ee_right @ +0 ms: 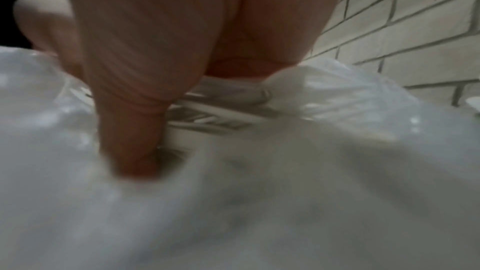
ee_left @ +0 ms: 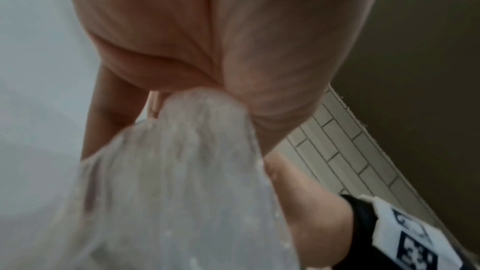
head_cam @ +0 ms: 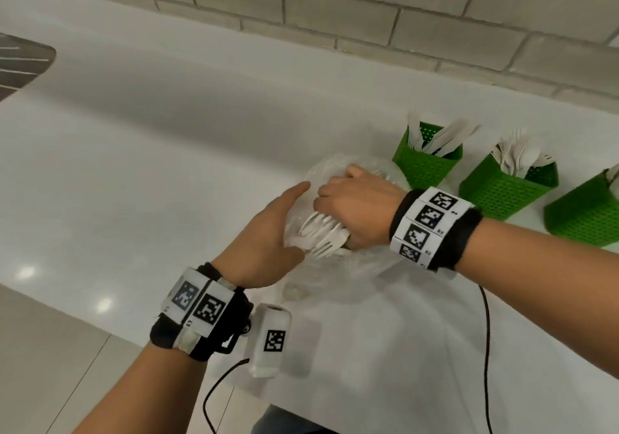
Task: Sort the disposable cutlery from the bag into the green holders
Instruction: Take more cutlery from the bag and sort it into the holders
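Note:
A clear plastic bag [head_cam: 338, 272] lies on the white counter [head_cam: 167, 152], just left of three green holders. My right hand [head_cam: 338, 210] reaches into the bag and grips a bundle of white plastic forks [head_cam: 320, 234], tines pointing toward me. My left hand [head_cam: 294, 221] holds the bag's left side, thumb underneath and fingers above. In the left wrist view the bag [ee_left: 182, 192] bunches up against my left hand [ee_left: 207, 48]. In the right wrist view my right hand [ee_right: 135, 126] presses on forks [ee_right: 207, 119] inside the bag [ee_right: 259, 192].
The left holder [head_cam: 423, 165], middle holder [head_cam: 502, 192] and right holder [head_cam: 582, 216] stand in a row at the right, with white cutlery in them. A brick-tile wall [head_cam: 368, 14] runs behind. A dark metal object [head_cam: 20, 61] sits far left. The counter's front edge is near my forearms.

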Tool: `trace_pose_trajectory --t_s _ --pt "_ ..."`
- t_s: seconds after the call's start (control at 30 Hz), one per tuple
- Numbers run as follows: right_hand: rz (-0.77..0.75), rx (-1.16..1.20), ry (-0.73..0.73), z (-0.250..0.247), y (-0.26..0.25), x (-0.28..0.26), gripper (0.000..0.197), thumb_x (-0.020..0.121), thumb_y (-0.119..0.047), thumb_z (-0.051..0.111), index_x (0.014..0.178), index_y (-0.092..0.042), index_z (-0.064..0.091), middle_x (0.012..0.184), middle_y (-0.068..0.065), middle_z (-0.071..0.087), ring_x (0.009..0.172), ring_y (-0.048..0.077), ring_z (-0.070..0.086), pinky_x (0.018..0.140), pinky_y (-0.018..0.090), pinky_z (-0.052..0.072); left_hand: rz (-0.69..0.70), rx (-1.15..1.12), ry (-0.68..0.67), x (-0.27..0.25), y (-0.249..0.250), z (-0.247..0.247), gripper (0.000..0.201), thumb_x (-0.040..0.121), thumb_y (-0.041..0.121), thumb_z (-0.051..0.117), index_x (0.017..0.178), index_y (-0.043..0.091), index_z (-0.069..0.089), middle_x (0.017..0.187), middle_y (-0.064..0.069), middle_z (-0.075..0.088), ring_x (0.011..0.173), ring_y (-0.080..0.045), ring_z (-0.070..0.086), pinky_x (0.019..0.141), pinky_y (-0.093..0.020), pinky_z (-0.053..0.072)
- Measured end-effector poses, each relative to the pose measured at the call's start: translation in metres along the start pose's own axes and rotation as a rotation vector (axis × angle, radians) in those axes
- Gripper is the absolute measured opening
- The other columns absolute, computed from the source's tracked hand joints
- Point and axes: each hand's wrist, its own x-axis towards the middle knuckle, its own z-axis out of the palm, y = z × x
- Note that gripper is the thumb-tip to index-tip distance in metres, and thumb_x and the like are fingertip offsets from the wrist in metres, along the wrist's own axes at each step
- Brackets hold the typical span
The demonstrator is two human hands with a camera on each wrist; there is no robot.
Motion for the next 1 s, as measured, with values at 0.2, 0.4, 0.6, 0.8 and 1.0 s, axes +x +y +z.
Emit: trace_pose_trajectory --t_s 0.2,0.4,0.6,0.8,1.0 --pt "0.091 0.238 0.024 -0.007 0.017 -0.002 0.043 0.078 -0.036 0.074 0.112 -0.026 0.051 0.103 -0.006 0.057 0.102 0.018 0.055 0.089 0.033 0.031 -0.028 -0.001 -0.018 -0.003 -0.006 -0.008 0.094 0.077 -0.008 0.06 0.152 0.037 0.023 0.15 0.013 0.039 0.134 -0.008 0.04 0.11 -0.031 0.038" --pt "0.061 0.124 0.06 -0.017 0.021 -0.002 0.036 0.077 -0.063 0.062 0.089 -0.03 0.055 0.082 -0.01 0.056 0.084 0.014 0.053 0.084 0.029 0.022 -0.047 0.028 -0.033 -0.002 -0.008 -0.011 0.089 0.079 -0.009 0.056 0.148 0.041 0.029 0.144 0.013 0.044 0.122 -0.008 0.049 0.088 -0.01 0.041" --pt "0.058 0.357 0.056 -0.001 0.02 -0.002 0.039 0.078 -0.032 0.075 0.079 -0.038 0.037 0.071 -0.012 0.054 0.068 0.009 0.043 0.091 0.037 0.045 -0.033 0.065 -0.05 -0.003 -0.008 -0.021 0.089 0.082 -0.009 0.054 0.15 0.04 0.025 0.15 0.016 0.035 0.129 -0.001 0.038 0.086 0.0 0.035" --pt "0.162 0.881 0.337 -0.03 0.044 -0.035 0.031 0.072 -0.007 0.078 0.075 -0.031 0.058 0.074 -0.008 0.065 0.068 0.005 0.062 0.063 0.023 0.05 -0.01 0.056 -0.077 -0.005 -0.009 -0.034 0.095 0.079 -0.007 0.056 0.146 0.053 0.023 0.147 0.022 0.038 0.129 -0.007 0.046 0.093 -0.021 0.046" --pt "0.219 1.131 0.56 -0.049 0.06 -0.051 0.016 0.073 -0.007 0.078 0.074 -0.019 0.066 0.071 -0.009 0.067 0.069 0.007 0.064 0.067 0.022 0.05 0.009 0.031 -0.018 -0.003 0.0 -0.041 0.098 0.079 0.011 0.076 0.147 0.052 0.02 0.146 0.022 0.035 0.13 0.0 0.039 0.101 -0.018 0.038"
